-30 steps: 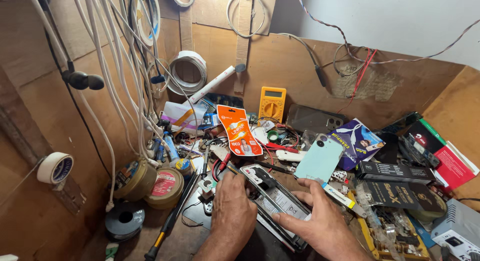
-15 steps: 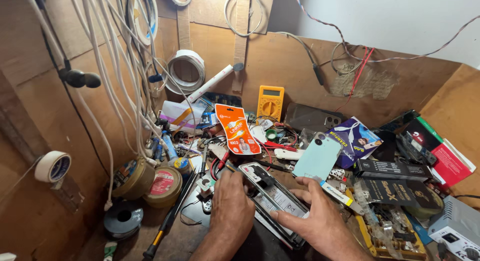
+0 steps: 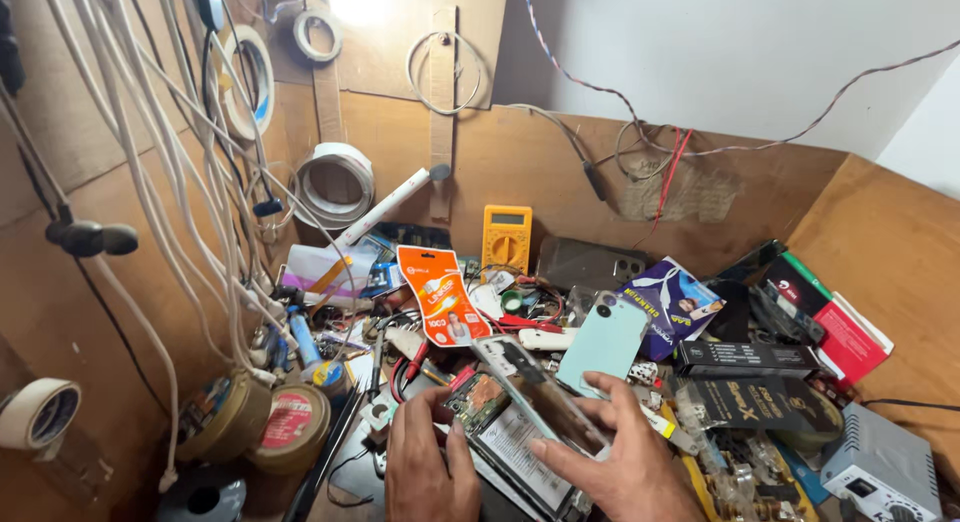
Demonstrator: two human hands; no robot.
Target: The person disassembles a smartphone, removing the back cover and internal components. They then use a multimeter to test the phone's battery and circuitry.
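Item: opened phone [image 3: 520, 437], back cover off, circuit board and battery exposed; lies at the near edge of the bench, just in front of the orange packet [image 3: 441, 294].

Left hand [image 3: 428, 472]: fingers curled on the phone's left edge, holding it down.

Right hand [image 3: 610, 460]: fingers closed on a thin frame or panel [image 3: 530, 387] lifted at an angle over the phone; whether a ribbon still joins the two cannot be told from this view.

Beside the phone: mint-green phone [image 3: 605, 340] to its right; yellow meter [image 3: 507, 237] behind the packet; two tins [image 3: 270, 427] to the left.

Risks: if the panel is tilted further while something still joins it, the link could tear. Loose screws and cables around the phone could snag a finger or scratch the bare board.

Change from earlier frames: hands and phone sit much as before; the raised panel appears slightly steeper.
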